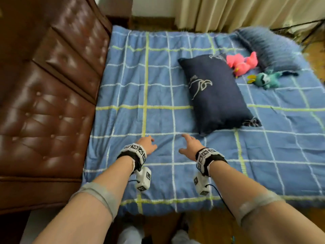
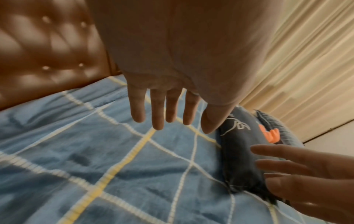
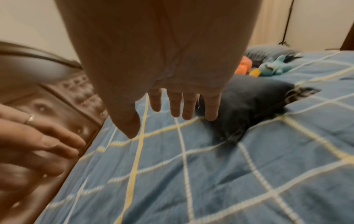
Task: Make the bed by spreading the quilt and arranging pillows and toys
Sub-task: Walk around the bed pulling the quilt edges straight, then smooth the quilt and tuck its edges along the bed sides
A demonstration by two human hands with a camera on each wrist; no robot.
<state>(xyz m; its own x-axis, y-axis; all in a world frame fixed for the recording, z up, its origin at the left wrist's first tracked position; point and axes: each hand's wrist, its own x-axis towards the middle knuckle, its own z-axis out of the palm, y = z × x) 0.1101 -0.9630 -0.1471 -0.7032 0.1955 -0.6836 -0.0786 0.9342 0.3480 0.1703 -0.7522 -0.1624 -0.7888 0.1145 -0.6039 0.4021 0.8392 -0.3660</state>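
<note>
A blue checked quilt [image 1: 158, 95] lies spread flat over the bed. On it, right of centre, lies a dark navy pillow [image 1: 214, 92] with a white line drawing. Beyond it are a pink plush toy [image 1: 241, 63], a teal plush toy [image 1: 265, 79] and a blue striped pillow [image 1: 269, 48] at the far right. My left hand [image 1: 146, 143] and right hand [image 1: 190, 144] reach out side by side over the quilt's near part, fingers straight, holding nothing. The right hand [image 3: 182, 106] is a little short of the navy pillow's [image 3: 249, 98] near corner.
A brown tufted leather headboard [image 1: 49, 103] runs along the bed's left side. Cream curtains [image 1: 237, 11] hang beyond the far edge, with a dark stand [image 1: 309, 30] at the far right. Wooden floor [image 1: 207, 226] shows below the quilt's near edge.
</note>
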